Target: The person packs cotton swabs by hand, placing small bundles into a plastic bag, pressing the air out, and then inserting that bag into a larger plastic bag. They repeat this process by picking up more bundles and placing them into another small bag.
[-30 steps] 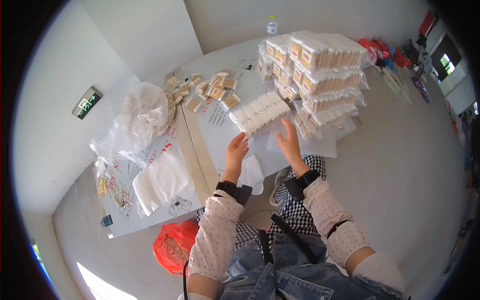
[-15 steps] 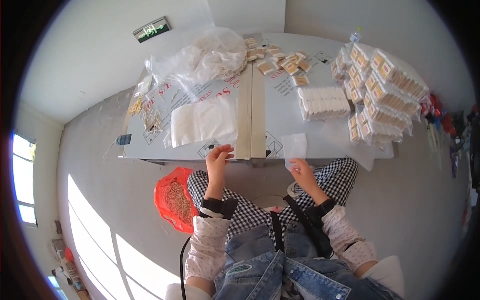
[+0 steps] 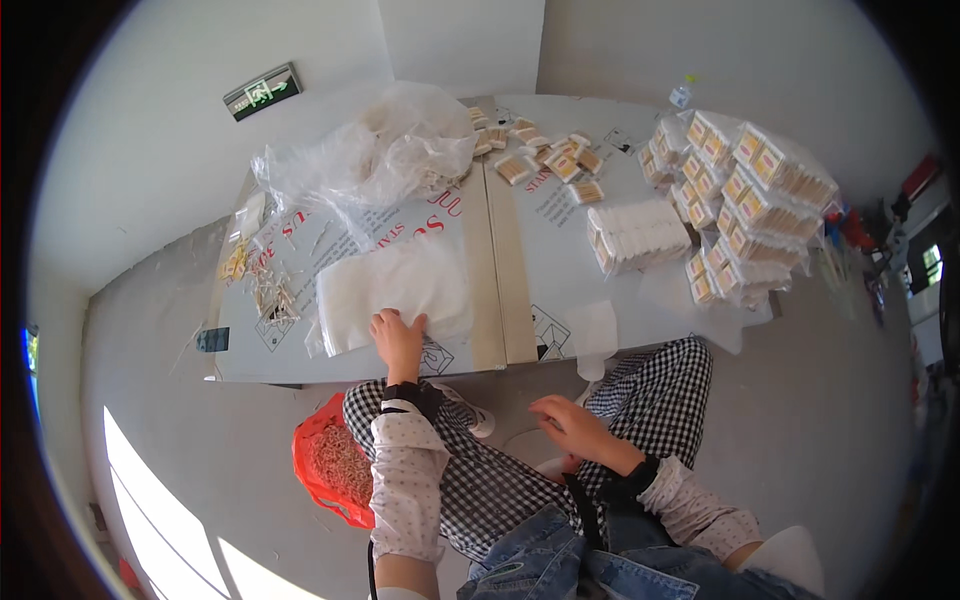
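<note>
My left hand [image 3: 398, 345] has come down, fingers spread, onto the near edge of the stacked white plastic bags [image 3: 390, 280] left on the desk [image 3: 552, 238], bringing them within grip; my right hand [image 3: 578, 430], fingers loosely parted, holds nothing.

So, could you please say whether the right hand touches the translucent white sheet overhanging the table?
Apart: the head view shows a gap between the right hand and the white sheet.

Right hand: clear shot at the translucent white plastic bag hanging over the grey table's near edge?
Probably yes. The right hand looks empty and sits just short of the bag, with nothing visible between them, though height is hard to judge.
</note>
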Available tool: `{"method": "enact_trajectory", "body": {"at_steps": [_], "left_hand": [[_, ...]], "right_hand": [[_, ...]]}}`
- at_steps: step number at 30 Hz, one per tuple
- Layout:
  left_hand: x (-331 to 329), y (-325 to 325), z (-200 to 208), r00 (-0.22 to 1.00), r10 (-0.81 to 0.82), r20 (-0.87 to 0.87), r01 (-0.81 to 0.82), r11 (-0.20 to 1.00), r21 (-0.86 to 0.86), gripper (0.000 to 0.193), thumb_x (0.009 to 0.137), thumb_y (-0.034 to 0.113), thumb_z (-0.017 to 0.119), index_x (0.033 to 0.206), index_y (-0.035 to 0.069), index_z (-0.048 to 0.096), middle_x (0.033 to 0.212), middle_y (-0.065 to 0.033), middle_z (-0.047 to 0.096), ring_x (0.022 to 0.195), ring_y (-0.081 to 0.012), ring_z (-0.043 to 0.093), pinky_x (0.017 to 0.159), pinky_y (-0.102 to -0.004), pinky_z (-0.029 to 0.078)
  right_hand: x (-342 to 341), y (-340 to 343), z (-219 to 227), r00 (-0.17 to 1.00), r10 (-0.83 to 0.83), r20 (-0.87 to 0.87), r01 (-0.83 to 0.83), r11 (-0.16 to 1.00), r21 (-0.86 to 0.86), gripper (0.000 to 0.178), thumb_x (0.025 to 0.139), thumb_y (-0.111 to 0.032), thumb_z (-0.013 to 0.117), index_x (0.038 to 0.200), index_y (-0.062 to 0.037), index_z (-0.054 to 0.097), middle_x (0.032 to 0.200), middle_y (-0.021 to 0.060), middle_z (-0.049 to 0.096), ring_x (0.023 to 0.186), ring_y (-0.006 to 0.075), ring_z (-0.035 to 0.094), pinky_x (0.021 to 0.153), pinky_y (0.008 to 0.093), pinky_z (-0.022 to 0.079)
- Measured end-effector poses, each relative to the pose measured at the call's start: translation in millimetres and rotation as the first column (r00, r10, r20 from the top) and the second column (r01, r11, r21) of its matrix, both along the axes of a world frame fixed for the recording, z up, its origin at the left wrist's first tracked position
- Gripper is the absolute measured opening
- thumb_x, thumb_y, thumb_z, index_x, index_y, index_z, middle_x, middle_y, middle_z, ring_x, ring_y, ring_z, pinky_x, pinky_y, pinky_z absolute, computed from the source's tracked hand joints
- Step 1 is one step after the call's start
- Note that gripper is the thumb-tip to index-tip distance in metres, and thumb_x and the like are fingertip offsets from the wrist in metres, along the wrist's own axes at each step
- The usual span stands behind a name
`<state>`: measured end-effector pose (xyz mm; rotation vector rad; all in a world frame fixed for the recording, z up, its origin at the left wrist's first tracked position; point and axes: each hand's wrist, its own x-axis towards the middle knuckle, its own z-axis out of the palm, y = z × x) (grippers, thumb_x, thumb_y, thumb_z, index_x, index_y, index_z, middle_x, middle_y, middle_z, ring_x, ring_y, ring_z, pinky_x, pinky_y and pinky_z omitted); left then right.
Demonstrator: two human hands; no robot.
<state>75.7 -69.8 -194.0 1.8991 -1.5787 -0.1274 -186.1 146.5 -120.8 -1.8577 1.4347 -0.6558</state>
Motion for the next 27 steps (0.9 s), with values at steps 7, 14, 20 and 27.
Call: {"method": "enact_trajectory", "body": {"at_steps": [7,14,20,27], "left_hand": [[-7.0,-25.8,17.8,0.947,-0.024,-0.321,0.125,0.946,0.298,0.021,0.078,0.019,0.075,0.080,0.001,0.064,0.086,-0.0131,0.061,0.084,-0.0322,0.059,0.075,-0.0432,0.048],[-35.5,3.4,73.1,0.960,-0.256,-0.112,0.189,0.890,-0.415,0.009,0.085,0.003,0.066,0.083,0.002,0.057,0.088,-0.0107,0.064,0.084,-0.0310,0.059,0.076,-0.0404,0.048],[-102.3,100.6,106.8,0.569,-0.762,-0.308,0.687,0.647,-0.331,0.016,0.079,-0.007,0.067,0.087,0.003,0.057,0.108,-0.0128,0.069,0.105,-0.0305,0.064,0.089,-0.0391,0.048],[-130.7,149.6,86.5,0.443,-0.368,-0.818,0.528,0.844,-0.094,0.039,0.099,0.034,0.056,0.122,0.003,0.053,0.136,-0.0149,0.054,0.124,-0.0256,0.054,0.100,-0.0384,0.043]], "right_hand": [[-5.9,-1.6,15.9,0.988,-0.147,-0.045,0.150,0.986,0.072,0.026,0.091,-0.010,0.060,0.117,-0.0069,0.060,0.110,0.0111,0.063,0.092,0.0308,0.064,0.076,0.0359,0.053],[-1.2,-21.0,19.9,0.879,-0.295,0.373,0.220,0.948,0.232,0.031,0.094,-0.011,0.063,0.123,-0.0035,0.058,0.120,0.0099,0.063,0.100,0.0204,0.066,0.080,0.0338,0.053],[3.2,-49.6,35.2,0.034,-0.611,0.791,0.086,0.791,0.606,0.033,0.097,-0.016,0.061,0.126,-0.0009,0.057,0.114,0.0096,0.064,0.108,0.0188,0.063,0.095,0.0317,0.049],[-60.4,-33.0,36.9,-0.298,-0.437,0.849,-0.127,0.899,0.418,0.020,0.096,-0.008,0.057,0.115,-0.0006,0.059,0.095,0.0038,0.062,0.101,0.0205,0.064,0.096,0.0392,0.049]]}}
